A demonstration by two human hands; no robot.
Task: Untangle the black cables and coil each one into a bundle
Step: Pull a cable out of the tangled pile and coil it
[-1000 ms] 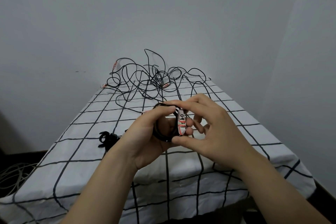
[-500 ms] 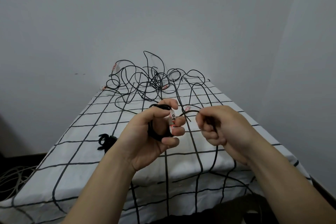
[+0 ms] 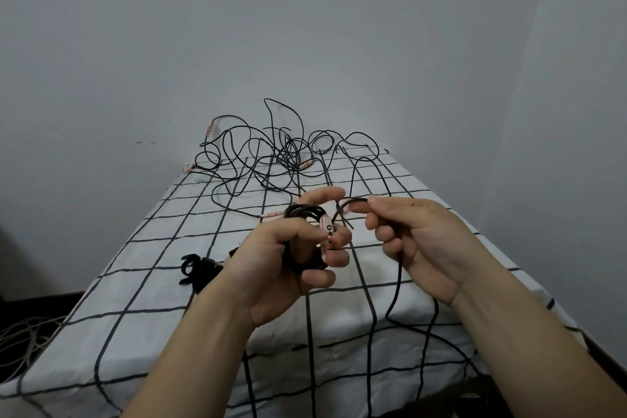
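Note:
My left hand [image 3: 291,258] grips a small coil of black cable [image 3: 303,214] wound round its fingers, with a pink-and-white label [image 3: 326,231] showing at the fingertips. My right hand [image 3: 417,241] pinches the loose strand of the same cable [image 3: 353,202] just right of the coil; the strand runs through the fist and hangs down over the table's front edge [image 3: 395,295]. A tangle of black cables [image 3: 281,156] lies at the far end of the table. A finished black bundle [image 3: 198,268] lies on the cloth left of my left wrist.
The table is covered with a white cloth with a black grid [image 3: 142,265]. Grey walls stand behind and to the right. Pale cables [image 3: 20,346] lie on the floor at the lower left. Small pink labels [image 3: 208,129] hang on the tangled cables.
My right hand moved away from the coil to the right, drawing out a loop of the strand. My left hand keeps hold of the coil and has tilted slightly.

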